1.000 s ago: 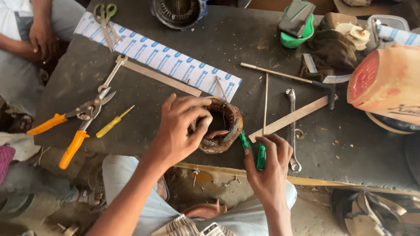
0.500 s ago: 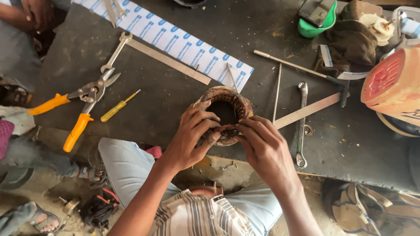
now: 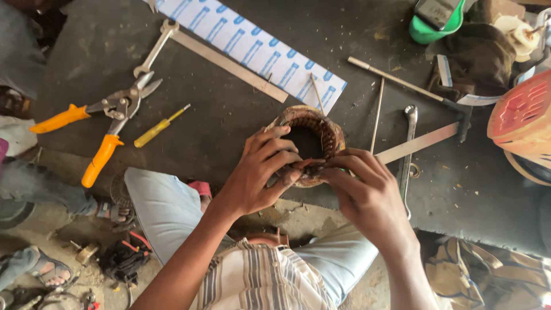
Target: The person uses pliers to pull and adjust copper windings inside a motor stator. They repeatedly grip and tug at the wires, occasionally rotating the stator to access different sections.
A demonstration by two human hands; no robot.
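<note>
Copper-brown and ring-shaped, the motor stator point(image 3: 310, 138) sits at the near edge of the dark worktable point(image 3: 229, 115), with the left hand point(image 3: 258, 172) clasped on its near rim and the right hand point(image 3: 361, 189) pinching the windings there, perhaps round a small tool I cannot make out. Working the coil wires looks like the step in hand, and the next move calls for a steady hold and fine fingertip pulls. Beyond the grip lie a flat metal strip point(image 3: 416, 143) and spanner point(image 3: 408, 143) to the right, orange-handled snips point(image 3: 100, 123) well to the left.

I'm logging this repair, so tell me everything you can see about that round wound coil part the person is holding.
The round coil part is a ring-shaped motor stator, brown and grimy, with coppery windings packed round a dark hollow centre. It sits at the near edge of the dark worktable, opening tilted up toward the camera. The left hand grips its near-left side, and the right hand pinches at its near rim, where the fingers of both meet. A white-and-blue printed strip lies just behind it.
</note>
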